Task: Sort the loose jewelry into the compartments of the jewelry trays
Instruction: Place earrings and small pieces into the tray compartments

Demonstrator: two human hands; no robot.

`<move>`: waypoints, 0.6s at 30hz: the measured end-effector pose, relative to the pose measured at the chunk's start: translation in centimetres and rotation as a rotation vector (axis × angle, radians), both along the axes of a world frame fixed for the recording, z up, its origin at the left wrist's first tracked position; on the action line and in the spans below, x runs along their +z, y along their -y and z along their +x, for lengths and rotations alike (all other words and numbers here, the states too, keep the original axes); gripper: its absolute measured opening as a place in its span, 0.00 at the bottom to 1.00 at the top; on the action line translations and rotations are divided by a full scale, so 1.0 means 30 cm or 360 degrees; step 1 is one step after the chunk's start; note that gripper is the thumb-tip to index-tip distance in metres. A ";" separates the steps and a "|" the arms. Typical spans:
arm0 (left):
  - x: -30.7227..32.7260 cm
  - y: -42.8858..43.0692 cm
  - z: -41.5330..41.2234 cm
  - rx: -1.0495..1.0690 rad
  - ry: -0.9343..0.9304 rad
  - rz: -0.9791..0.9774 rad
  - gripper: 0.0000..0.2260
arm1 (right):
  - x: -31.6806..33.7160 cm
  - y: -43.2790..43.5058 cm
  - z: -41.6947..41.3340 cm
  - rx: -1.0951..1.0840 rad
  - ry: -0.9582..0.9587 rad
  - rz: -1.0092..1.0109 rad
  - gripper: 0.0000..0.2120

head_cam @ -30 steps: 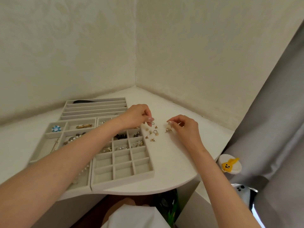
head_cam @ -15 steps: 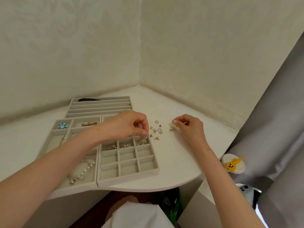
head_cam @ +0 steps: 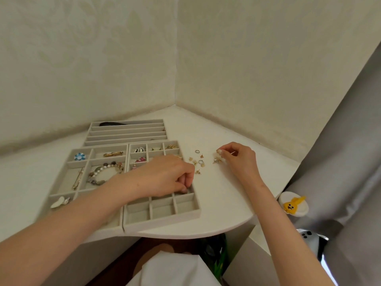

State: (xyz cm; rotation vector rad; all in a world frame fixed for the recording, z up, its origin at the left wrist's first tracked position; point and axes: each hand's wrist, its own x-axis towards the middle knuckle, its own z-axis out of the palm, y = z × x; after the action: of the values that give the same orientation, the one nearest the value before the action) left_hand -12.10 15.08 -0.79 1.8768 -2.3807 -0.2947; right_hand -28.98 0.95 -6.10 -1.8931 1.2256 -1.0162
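My left hand [head_cam: 171,178] reaches over the small-grid jewelry tray [head_cam: 160,220]. Its fingertips are pinched together down in a compartment of the right column, and the small earring between them is mostly hidden. My right hand [head_cam: 237,159] rests on the white table and pinches a small pale earring with a thin post. Several loose earrings and rings [head_cam: 198,162] lie between the tray and my right hand. One gold piece [head_cam: 216,161] lies just under my right fingertips. The upper grid cells hold earrings.
A second tray [head_cam: 61,176] on the left holds a bead bracelet [head_cam: 105,172], a blue flower [head_cam: 79,156], a gold clip [head_cam: 113,154] and a pin. A long-slot tray [head_cam: 127,131] sits behind. A grey curtain [head_cam: 340,162] and a yellow-bunny case [head_cam: 293,205] are on the right.
My left hand took a small piece from the loose pile, carried it back left over the grid tray and lowered its fingertips into a compartment. My right hand stayed by the pile.
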 end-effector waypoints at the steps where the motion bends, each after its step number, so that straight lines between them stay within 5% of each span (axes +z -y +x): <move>1: -0.002 0.002 -0.002 -0.0003 0.0029 -0.0020 0.03 | 0.000 0.000 -0.001 0.0003 -0.0005 -0.0005 0.04; 7: 0.018 0.022 0.016 0.0073 -0.0048 -0.0041 0.04 | 0.009 -0.024 0.012 0.0351 -0.0103 -0.0222 0.02; 12: 0.021 0.065 0.049 0.0275 -0.0254 -0.0305 0.03 | -0.008 -0.040 0.046 0.0599 -0.0494 -0.0603 0.12; 18: -0.012 0.082 0.061 0.0396 -0.0454 -0.0374 0.03 | -0.016 -0.039 0.052 0.0663 -0.0477 -0.0577 0.06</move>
State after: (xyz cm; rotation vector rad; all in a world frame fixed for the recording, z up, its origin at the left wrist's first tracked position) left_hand -10.28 12.61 -1.15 1.8531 -1.8879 -0.2311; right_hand -27.43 2.12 -6.57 -2.5225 0.7751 -0.7824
